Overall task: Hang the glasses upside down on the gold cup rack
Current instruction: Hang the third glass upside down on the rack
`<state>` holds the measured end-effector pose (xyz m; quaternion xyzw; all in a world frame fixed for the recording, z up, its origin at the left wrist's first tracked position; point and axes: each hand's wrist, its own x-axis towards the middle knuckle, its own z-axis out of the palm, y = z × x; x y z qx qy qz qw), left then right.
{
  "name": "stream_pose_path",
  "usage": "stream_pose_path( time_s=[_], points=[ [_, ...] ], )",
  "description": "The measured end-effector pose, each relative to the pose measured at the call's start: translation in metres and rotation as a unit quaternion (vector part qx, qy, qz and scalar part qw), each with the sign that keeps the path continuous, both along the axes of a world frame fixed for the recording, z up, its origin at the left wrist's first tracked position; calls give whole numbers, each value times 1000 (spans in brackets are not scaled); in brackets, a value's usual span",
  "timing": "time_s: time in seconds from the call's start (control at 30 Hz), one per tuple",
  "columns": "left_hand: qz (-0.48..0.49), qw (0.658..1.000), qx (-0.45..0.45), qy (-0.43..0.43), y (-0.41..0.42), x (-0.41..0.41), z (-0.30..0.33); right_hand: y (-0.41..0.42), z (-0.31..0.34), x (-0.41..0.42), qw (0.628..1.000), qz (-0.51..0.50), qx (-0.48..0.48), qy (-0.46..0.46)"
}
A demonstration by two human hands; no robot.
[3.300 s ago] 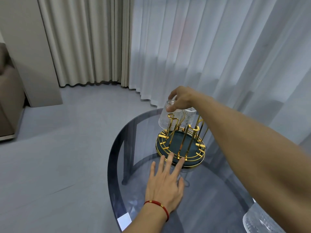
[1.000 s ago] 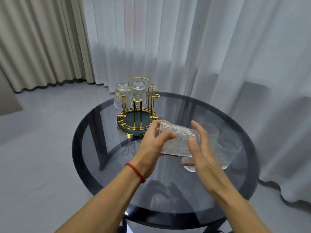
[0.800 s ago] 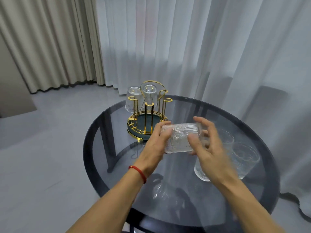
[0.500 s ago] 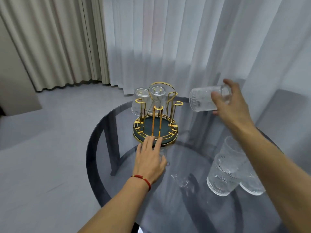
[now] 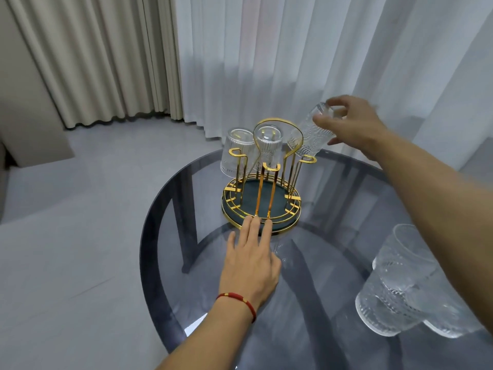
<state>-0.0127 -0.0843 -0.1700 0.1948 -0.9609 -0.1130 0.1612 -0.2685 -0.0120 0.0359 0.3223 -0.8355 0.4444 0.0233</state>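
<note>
With two glasses (image 5: 262, 145) already hung upside down on the gold rack (image 5: 261, 201), right hand (image 5: 352, 124) clamped on a third glass (image 5: 309, 134), tilted mouth-down over a right-side peg, left hand (image 5: 250, 263) flat, fingers spread, against the rack's base, more glasses (image 5: 400, 284) waiting on the table (image 5: 320, 303).

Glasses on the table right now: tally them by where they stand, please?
Hung upside down on the gold cup rack: 2
Held tilted in the right hand: 1
Waiting on the glass table: 2 visible
Total: 5
</note>
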Motion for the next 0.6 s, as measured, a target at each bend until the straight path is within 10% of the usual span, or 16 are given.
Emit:
stream_pose_path(
  time_s=[0.6],
  points=[
    [7,1000,4,21,3,0,1,-33,-18,-3,979,148,133,-34]
  ],
)
